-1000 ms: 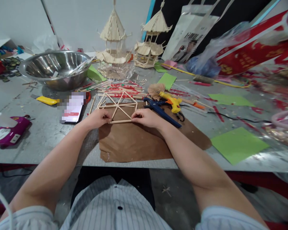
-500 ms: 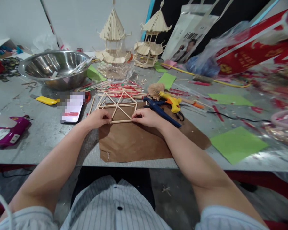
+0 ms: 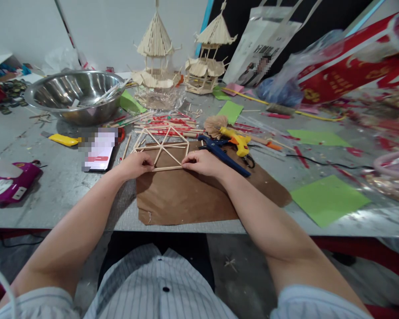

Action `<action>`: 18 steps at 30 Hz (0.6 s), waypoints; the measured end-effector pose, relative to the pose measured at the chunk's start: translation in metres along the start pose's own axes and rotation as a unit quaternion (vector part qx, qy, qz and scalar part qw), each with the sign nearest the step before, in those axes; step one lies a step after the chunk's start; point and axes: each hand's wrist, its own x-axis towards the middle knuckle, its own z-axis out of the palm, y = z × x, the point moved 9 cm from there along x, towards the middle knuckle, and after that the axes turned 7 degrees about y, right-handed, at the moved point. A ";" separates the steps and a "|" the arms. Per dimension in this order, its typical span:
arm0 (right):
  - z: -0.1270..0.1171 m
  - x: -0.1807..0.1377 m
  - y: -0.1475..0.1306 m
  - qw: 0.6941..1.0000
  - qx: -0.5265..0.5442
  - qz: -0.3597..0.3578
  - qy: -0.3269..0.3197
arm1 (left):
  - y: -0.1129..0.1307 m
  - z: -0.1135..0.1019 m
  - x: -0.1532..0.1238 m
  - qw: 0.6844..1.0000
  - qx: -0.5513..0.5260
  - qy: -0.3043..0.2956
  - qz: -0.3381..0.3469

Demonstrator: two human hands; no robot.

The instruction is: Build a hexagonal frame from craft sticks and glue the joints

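A six-sided wooden stick frame (image 3: 162,145), with spokes meeting at its centre, lies over a sheet of brown paper (image 3: 186,199). My left hand (image 3: 140,164) pinches the near left corner of the frame. At the near right corner, the fingers of my right hand (image 3: 199,162) are closed on it as well. Between both hands runs the frame's near stick. Just right of my right hand are a pair of blue-handled pliers or cutters (image 3: 224,155) and a yellow glue gun (image 3: 238,141).
Wrapped sticks (image 3: 173,126) are heaped behind the frame. Left stand a steel bowl (image 3: 76,116), a phone (image 3: 101,150) and a yellow utility knife (image 3: 64,140). Two stick pagodas (image 3: 155,42) rise at the back. Green paper (image 3: 330,199) lies right, near the table's front edge.
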 end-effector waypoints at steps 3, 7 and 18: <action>-0.001 0.000 0.002 1.000 -0.001 0.017 0.005 | 0.000 0.000 0.000 1.000 0.006 0.001 -0.002; 0.000 0.000 0.004 0.999 0.005 0.033 0.007 | -0.001 0.000 0.000 1.000 0.009 -0.001 -0.008; -0.001 0.000 0.001 1.000 -0.006 0.025 0.002 | -0.001 0.000 0.001 1.000 0.009 -0.001 0.001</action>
